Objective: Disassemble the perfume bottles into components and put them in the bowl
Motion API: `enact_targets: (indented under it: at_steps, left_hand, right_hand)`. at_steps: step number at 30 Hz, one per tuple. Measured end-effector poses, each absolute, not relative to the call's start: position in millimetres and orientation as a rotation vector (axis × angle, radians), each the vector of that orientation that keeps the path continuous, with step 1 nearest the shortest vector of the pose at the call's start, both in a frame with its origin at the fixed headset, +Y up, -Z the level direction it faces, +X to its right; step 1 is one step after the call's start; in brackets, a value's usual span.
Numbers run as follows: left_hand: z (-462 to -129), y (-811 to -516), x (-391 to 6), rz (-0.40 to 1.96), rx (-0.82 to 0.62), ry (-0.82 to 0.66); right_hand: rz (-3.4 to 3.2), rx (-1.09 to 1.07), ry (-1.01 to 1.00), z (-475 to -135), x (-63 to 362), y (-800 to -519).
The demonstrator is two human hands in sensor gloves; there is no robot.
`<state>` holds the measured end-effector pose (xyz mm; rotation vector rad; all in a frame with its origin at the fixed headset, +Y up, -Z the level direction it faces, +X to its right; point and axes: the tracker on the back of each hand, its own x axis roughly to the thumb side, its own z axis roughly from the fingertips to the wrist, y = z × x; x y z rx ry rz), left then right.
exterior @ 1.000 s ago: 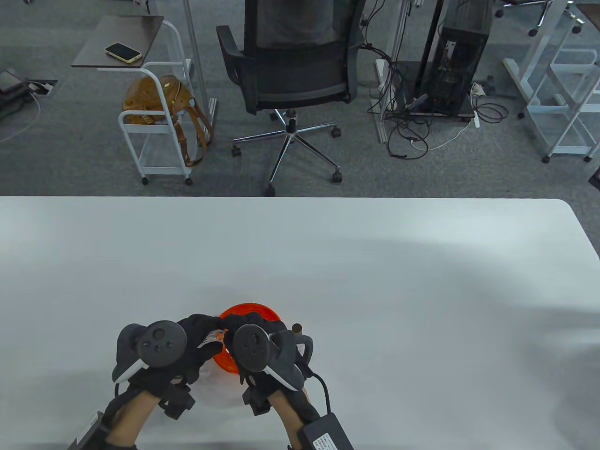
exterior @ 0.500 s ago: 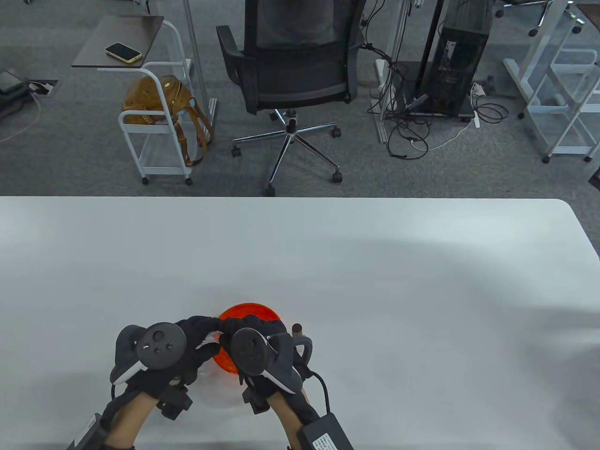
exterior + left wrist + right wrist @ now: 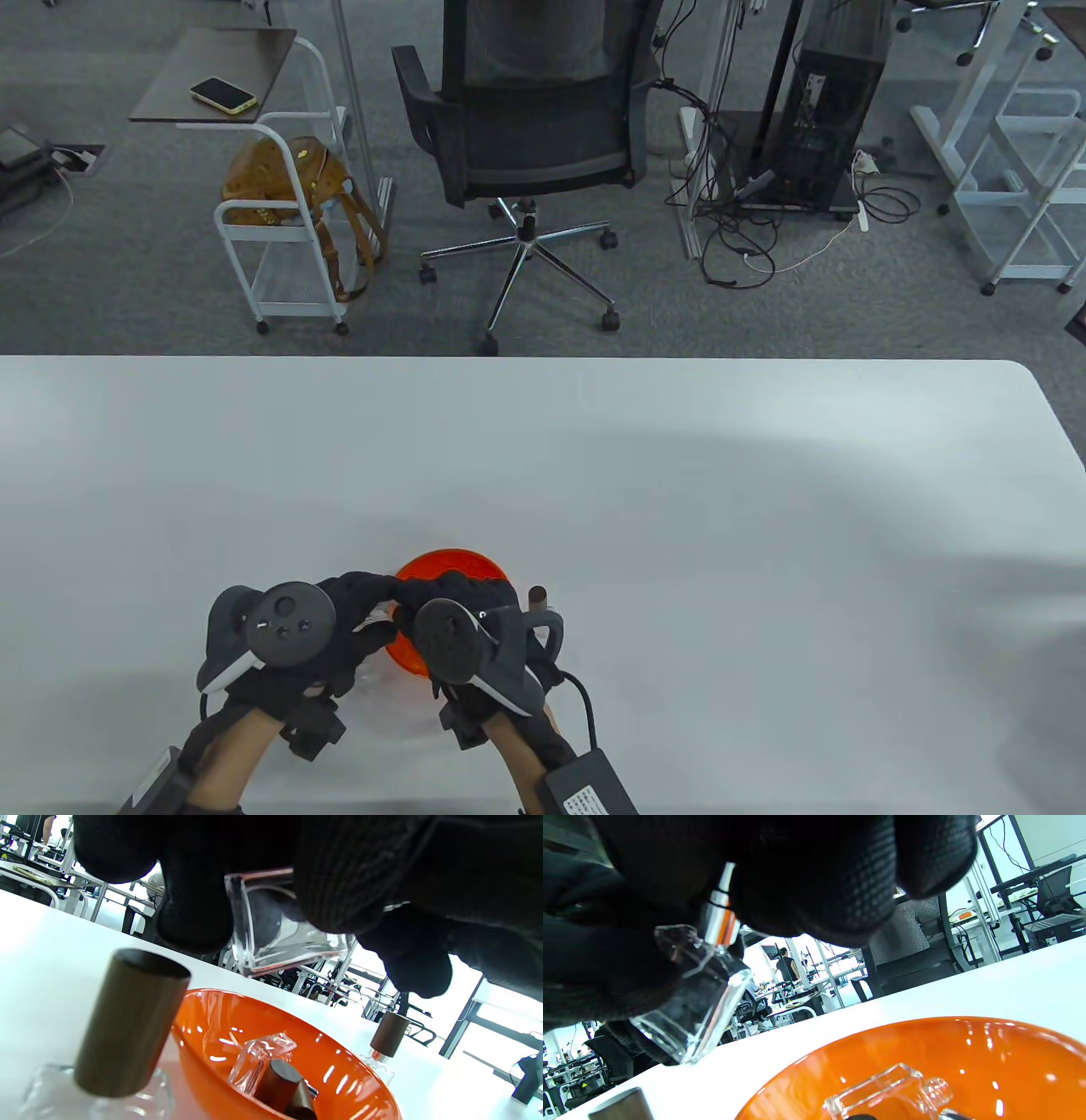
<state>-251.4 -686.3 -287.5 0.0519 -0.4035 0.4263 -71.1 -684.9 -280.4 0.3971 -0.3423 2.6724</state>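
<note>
Both gloved hands meet above the orange bowl (image 3: 475,567) near the table's front edge. My left hand (image 3: 361,609) grips the square clear glass bottle (image 3: 275,929) by its body, tilted over the bowl's left rim. My right hand (image 3: 441,596) pinches the bottle's silver spray collar (image 3: 720,916); its fingers (image 3: 814,878) hide the top. In the bowl (image 3: 988,1052) lie an emptied clear bottle (image 3: 886,1090) and a brown cap (image 3: 280,1086).
A capped bottle with a brown cylindrical cap (image 3: 131,1022) stands just left of the bowl. Another brown-capped bottle (image 3: 538,596) stands at its right side. A black box on a cable (image 3: 590,785) lies by my right forearm. The white table (image 3: 679,475) stretches away beyond.
Both hands have drifted slightly left and toward me. The right wrist has rolled a little, turning its tracker, while both hands kept their hold on the bottle.
</note>
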Motion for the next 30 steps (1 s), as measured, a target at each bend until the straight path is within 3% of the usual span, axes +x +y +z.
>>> enact_targets:
  at_steps: [30]
  left_hand:
    - [-288.5,-687.2,-253.1,0.47,0.029,-0.392]
  right_hand:
    - [2.683,0.413,-0.334,-279.0,-71.7,-681.7]
